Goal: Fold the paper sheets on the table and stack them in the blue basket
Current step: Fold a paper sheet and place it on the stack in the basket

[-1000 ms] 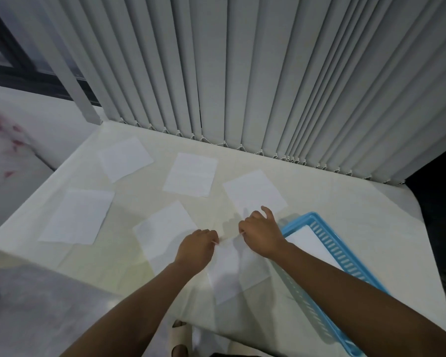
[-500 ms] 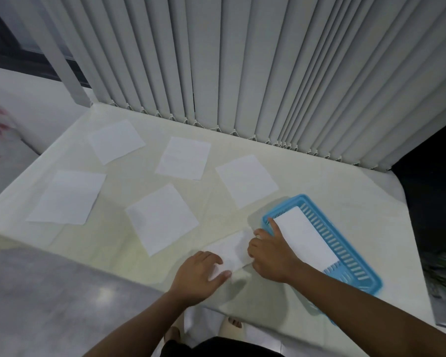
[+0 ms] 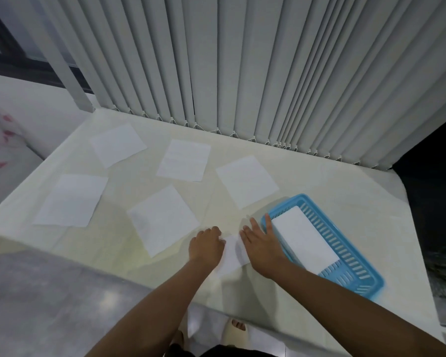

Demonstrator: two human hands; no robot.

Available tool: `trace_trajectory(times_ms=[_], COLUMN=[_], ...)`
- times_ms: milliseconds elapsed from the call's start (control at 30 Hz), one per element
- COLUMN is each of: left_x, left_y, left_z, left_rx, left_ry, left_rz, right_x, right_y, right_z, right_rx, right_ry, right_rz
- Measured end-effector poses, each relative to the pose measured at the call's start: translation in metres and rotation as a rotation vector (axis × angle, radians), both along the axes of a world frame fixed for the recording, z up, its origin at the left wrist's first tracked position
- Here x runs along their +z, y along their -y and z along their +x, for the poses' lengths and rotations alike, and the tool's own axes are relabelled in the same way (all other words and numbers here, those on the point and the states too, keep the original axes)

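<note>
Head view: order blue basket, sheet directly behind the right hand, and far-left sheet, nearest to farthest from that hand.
1. Blue basket, just right of the right hand.
2. Sheet behind hand, toward the blinds.
3. Far-left sheet, near the table's left edge.

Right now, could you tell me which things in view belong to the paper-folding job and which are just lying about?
Job: folded sheet, touched by left hand and right hand; five flat sheets; blue basket holding a folded stack; table.
Lying about: vertical blinds; sandals on the floor.
</note>
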State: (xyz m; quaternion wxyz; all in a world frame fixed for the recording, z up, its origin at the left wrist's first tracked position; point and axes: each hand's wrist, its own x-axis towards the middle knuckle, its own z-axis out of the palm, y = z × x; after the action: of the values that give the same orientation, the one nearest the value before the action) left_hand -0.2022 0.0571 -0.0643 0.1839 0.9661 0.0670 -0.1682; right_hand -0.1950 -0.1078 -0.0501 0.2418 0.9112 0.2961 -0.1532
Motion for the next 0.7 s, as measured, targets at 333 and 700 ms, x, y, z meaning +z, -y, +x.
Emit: trace_trajectory(times_ms=[333,700], left_x=[0.041,0.089], left_y=[-0.018,0.033], left_z=[0.036,0.032], left_rx=[0.156,0.556], left_ry=[-0.147,-0.070], left_rz=[-0.403,-1.320], right_x=[0.020,0.072], right_y=[0.016,-0.011], right_z=[-0.019,-0.018], right_rx=[-0.454,-1.678], right_ry=[0.169,-0.497], right_rz=[0.798,1.713])
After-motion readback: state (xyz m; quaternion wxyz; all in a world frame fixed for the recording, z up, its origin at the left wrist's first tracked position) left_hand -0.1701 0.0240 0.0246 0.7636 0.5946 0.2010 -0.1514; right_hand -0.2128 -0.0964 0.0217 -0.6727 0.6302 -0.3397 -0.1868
